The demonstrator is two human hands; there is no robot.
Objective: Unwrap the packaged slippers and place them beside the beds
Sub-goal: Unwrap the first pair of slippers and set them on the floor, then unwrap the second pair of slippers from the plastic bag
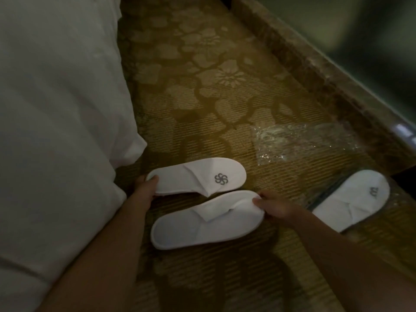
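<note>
Dim, blurred at the edges. Two unwrapped slippers lie on carpet (202, 91) just beside bed (56, 109). Left hand (146, 188) grips the heel end of far slipper (195, 176); its fingers are mostly hidden underneath. Right hand (274, 206) pinches the toe of near slipper (202, 224), covering the tip. Empty wrapper (299, 140) lies nearby. Wrapped pair (353, 199) at right, its logo unreadable.
</note>
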